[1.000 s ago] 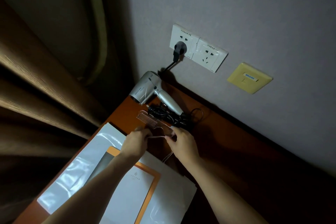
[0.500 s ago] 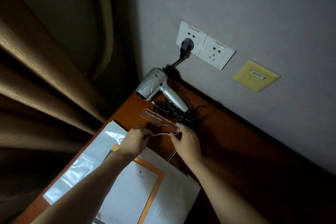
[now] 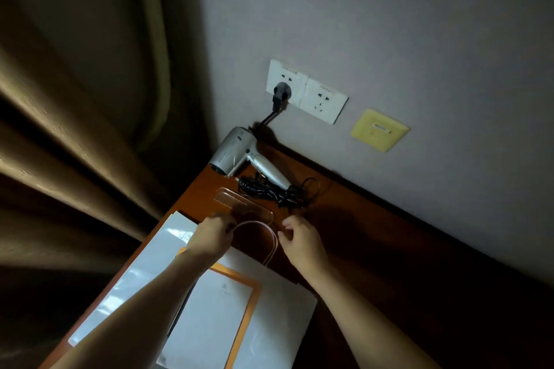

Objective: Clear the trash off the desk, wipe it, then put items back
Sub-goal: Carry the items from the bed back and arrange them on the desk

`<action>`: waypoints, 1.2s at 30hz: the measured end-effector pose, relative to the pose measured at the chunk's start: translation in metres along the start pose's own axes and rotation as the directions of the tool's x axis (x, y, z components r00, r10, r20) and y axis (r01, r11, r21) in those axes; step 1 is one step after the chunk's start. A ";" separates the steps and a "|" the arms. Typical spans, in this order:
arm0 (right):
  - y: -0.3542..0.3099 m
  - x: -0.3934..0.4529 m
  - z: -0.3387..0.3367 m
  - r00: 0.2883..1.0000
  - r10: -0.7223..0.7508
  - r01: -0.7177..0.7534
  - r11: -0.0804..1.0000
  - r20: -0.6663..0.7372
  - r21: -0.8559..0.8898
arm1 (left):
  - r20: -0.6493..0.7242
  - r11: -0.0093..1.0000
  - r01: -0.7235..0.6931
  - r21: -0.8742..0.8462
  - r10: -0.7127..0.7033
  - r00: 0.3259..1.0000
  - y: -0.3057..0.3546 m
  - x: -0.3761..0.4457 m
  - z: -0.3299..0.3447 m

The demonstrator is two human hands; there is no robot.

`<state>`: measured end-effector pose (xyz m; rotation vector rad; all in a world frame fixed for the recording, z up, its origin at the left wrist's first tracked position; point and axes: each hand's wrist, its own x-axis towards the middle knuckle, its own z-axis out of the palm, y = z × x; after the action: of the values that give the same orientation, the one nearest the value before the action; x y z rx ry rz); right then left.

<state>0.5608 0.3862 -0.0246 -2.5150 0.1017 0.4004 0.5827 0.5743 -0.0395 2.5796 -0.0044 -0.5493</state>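
The left hand (image 3: 211,235) has its fingers curled, pinching one end of a thin pale cord loop (image 3: 263,229), which looks like the handle of the white paper bag (image 3: 275,308) lying flat below it. The right hand (image 3: 301,238) is just beside the other side of the loop with its fingers curled in; whether they actually pinch the cord cannot be told from this angle. The loop arches between the two hands and runs down to the top edge of the bag.

On the bag lies an orange-bordered white sheet or folder (image 3: 215,320), partly under the left forearm, and a glossy white sheet (image 3: 141,278) reaches out toward the left edge of the desk (image 3: 353,234).

Just beyond the fingertips, a translucent brown comb (image 3: 239,204) lies flat on the dark reddish wood. Behind it a bundle of black cable (image 3: 269,190) rests against the handle of a silver hair dryer (image 3: 239,153), which sits in the far corner with its nozzle pointing left. Its black plug (image 3: 281,93) is in the left of two white wall sockets (image 3: 307,91). A yellow wall plate (image 3: 379,130) is mounted to the right. Brown curtains (image 3: 66,135) hang at the left.
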 end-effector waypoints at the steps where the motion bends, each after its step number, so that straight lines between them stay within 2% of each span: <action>1: 0.002 -0.009 -0.010 1.000 0.001 -0.001 1.000 -0.010 -0.022 | 0.002 1.000 -0.006 0.019 0.006 1.000 0.008 -0.003 -0.006; 6: 0.021 -0.075 -0.060 0.995 0.074 -0.081 0.990 -0.066 -0.117 | 0.097 0.971 -0.235 0.054 0.229 0.969 0.078 -0.033 -0.015; 8: 0.035 -0.112 -0.079 0.988 0.115 -0.128 0.982 -0.102 -0.139 | 0.163 0.931 -0.336 0.143 0.312 0.936 0.116 -0.052 -0.006; 13: 0.086 -0.229 -0.115 0.938 0.260 -0.295 0.946 -0.227 -0.134 | 0.303 0.793 -0.558 0.245 0.484 0.821 0.206 -0.125 0.038; 16: 0.120 -0.318 -0.128 0.868 0.373 -0.422 0.902 -0.327 -0.094 | 0.368 0.676 -0.682 0.280 0.581 0.726 0.255 -0.184 0.074; 21: 0.171 -0.485 -0.131 0.687 0.560 -0.613 0.789 -0.463 0.043 | 0.463 0.427 -0.870 0.247 0.736 0.493 0.321 -0.305 0.151; 25: 0.195 -0.627 -0.106 0.507 0.699 -0.742 0.652 -0.505 0.157 | 0.555 0.261 -0.954 0.145 0.777 0.297 0.356 -0.418 0.220; 30: 0.211 -0.780 -0.062 0.219 0.836 -0.824 0.435 -0.504 0.363 | 0.690 0.059 -0.998 -0.007 0.723 0.038 0.390 -0.559 0.286; 34: 0.215 -0.881 -0.023 -0.020 0.895 -0.803 0.252 -0.446 0.541 | 0.741 -0.149 -0.983 -0.111 0.646 -0.182 0.409 -0.659 0.339; 36: 0.217 -0.927 -0.001 -0.138 0.908 -0.775 0.149 -0.395 0.614 | 0.764 -0.229 -0.963 -0.142 0.593 -0.254 0.415 -0.708 0.368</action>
<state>-0.3557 0.1913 0.1424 -1.7806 2.1765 -0.2375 -0.1682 0.1109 0.1343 1.6190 -2.5961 -0.7033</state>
